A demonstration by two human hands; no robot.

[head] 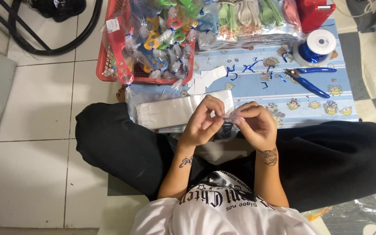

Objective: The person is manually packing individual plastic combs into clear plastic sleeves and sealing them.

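Head view looks down on my low counter (pixel 310 114) with its blue cartoon cloth, then the red basket (pixel 109 65) of bagged toys, the flat stack of clear bags (pixel 170 111), blue pliers (pixel 307 78) and ribbon spool (pixel 316 47). My left hand (pixel 203 124) and right hand (pixel 257 126) pinch one small clear bag (pixel 230 115) between fingertips, over my lap at the counter's near edge.
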